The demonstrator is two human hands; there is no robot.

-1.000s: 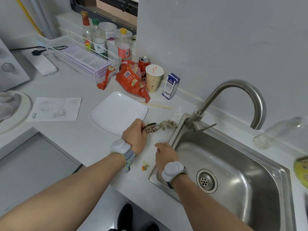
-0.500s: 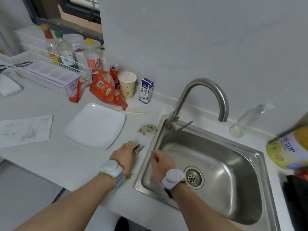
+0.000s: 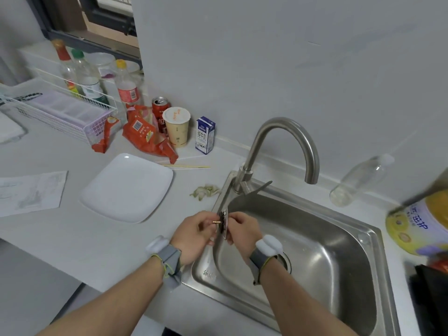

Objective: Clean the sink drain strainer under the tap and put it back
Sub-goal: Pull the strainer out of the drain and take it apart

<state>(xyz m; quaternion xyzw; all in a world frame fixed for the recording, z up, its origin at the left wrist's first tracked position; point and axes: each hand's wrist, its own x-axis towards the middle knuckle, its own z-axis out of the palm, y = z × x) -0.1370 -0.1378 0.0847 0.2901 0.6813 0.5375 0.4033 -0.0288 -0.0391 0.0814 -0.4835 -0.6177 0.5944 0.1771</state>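
The drain strainer (image 3: pixel 224 223), a small metal disc with a brass stem, is held on edge above the sink's left rim. My left hand (image 3: pixel 194 235) grips it from the left, the stem pointing toward that palm. My right hand (image 3: pixel 243 230) pinches the disc from the right. The steel sink (image 3: pixel 339 251) lies below and to the right; my right wrist covers most of its drain opening (image 3: pixel 287 261). The curved tap (image 3: pixel 286 151) stands at the sink's back left, its spout over the basin with no water running.
A white square plate (image 3: pixel 127 187) lies left of the sink, food scraps (image 3: pixel 206 191) beside the tap base. Behind are chopsticks (image 3: pixel 186 167), a milk carton (image 3: pixel 205 135), a paper cup (image 3: pixel 176 127), red wrappers and bottles. A clear bottle (image 3: pixel 361 180) and a yellow tin (image 3: pixel 419 221) sit right.
My left hand carried the strainer from the counter by the scraps toward the sink edge. My right hand rose from the rim and took hold of the disc. The view shifted right.
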